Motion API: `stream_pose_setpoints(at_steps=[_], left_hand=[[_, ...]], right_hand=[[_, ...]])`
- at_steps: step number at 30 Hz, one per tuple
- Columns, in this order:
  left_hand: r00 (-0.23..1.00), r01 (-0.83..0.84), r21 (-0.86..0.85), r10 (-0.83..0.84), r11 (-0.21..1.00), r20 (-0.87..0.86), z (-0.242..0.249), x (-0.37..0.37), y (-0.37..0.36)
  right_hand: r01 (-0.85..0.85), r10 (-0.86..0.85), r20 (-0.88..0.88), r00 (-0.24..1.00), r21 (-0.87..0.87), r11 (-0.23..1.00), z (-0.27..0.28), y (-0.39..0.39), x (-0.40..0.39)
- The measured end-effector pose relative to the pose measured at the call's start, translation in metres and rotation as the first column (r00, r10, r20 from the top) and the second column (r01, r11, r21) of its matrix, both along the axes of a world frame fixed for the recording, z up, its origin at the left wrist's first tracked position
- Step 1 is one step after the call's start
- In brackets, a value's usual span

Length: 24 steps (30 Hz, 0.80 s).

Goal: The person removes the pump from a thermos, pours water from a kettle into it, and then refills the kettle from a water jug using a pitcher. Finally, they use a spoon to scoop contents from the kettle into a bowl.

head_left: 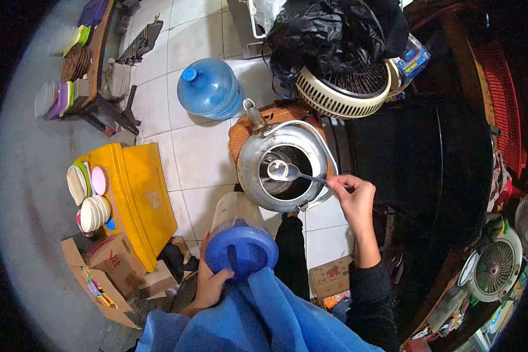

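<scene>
A large metal kettle (249,185) stands with its lid off on an orange-brown seat (239,136), its handle swung to the right. My right hand (353,196) pinches the end of a metal spoon (311,176). The spoon's bowl is over the kettle's round opening, with something pale in or under it. My left hand (211,281) grips a translucent plastic jar with a blue lid (242,253) against my blue clothing, thumb on the lid's edge. Pale contents show through the jar's side. The kettle's inside is mostly dark.
Beyond the kettle stands a blue water jug (210,88) on white tiles. A fan (346,94) under a black plastic bag (328,41) is at the upper right. To the left are a yellow storage box (141,199) with bowls (95,213) and an open cardboard box (114,264).
</scene>
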State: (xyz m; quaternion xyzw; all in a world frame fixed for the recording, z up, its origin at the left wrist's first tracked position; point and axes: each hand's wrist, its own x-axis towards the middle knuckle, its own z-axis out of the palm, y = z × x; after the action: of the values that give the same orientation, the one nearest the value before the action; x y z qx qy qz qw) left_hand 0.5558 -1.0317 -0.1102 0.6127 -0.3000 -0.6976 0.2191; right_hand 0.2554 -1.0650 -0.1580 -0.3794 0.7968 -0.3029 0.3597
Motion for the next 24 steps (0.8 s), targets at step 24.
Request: stream_pose_setpoints(at_steps=[24], left_hand=[[0.972,-0.113,0.18,0.146,0.977,-0.183,0.0,0.015,-0.012]], right_hand=[[0.622,-0.574,0.257,0.777,-0.178,0.762,-0.041,0.083,0.104]])
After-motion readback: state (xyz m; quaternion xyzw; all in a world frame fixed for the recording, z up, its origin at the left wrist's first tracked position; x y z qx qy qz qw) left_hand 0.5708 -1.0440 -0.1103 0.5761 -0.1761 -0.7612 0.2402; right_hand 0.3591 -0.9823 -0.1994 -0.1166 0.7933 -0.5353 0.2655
